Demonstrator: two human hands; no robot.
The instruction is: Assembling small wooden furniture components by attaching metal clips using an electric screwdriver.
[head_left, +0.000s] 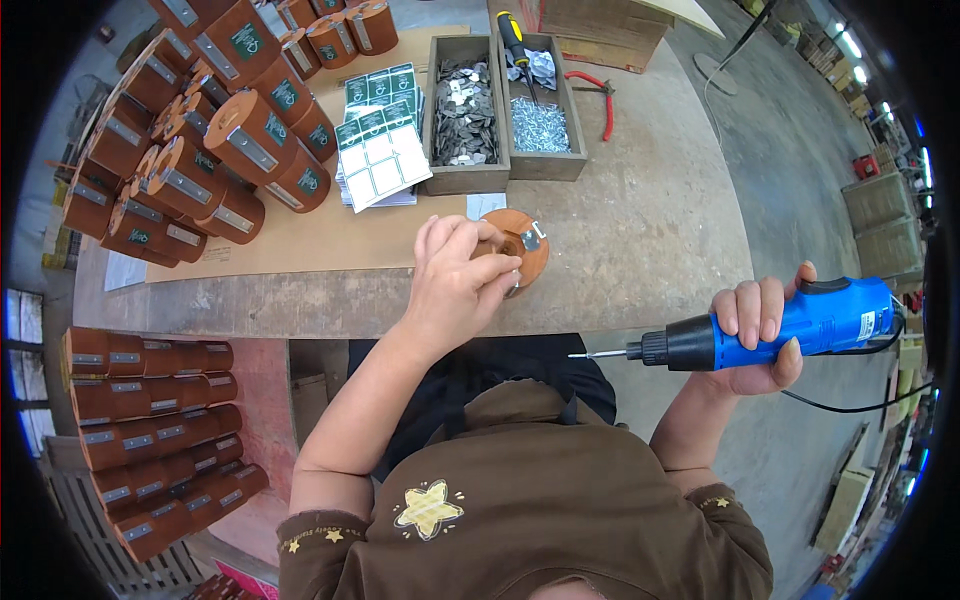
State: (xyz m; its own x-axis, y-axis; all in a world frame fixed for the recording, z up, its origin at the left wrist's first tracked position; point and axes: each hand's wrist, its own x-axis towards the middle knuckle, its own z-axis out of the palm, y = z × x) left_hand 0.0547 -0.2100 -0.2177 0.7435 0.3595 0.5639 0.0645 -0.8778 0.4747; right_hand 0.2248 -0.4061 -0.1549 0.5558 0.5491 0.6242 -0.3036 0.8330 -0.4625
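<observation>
My left hand [455,270] is closed in a pinch over a round orange-brown wooden piece [527,228] near the table's front edge. Whatever sits between its fingertips is too small or hidden to name. A small metal plate [533,237] lies on the round piece, beside my fingers. Off to the right, beyond the table edge, my right hand [755,325] grips a blue electric screwdriver [825,318] with a black nose. Its metal bit [598,354] points left, well apart from the round piece. A black cord trails from its rear end.
Behind the work stand two wooden trays, one with flat metal pieces [465,110], one with screws [540,125] and a yellow-black screwdriver [514,42]. Red-handled pliers [606,105] lie to their right. Label sheets [380,150] and stacked orange-brown cylinders [250,135] fill the left; more cylinders [160,405] stand lower.
</observation>
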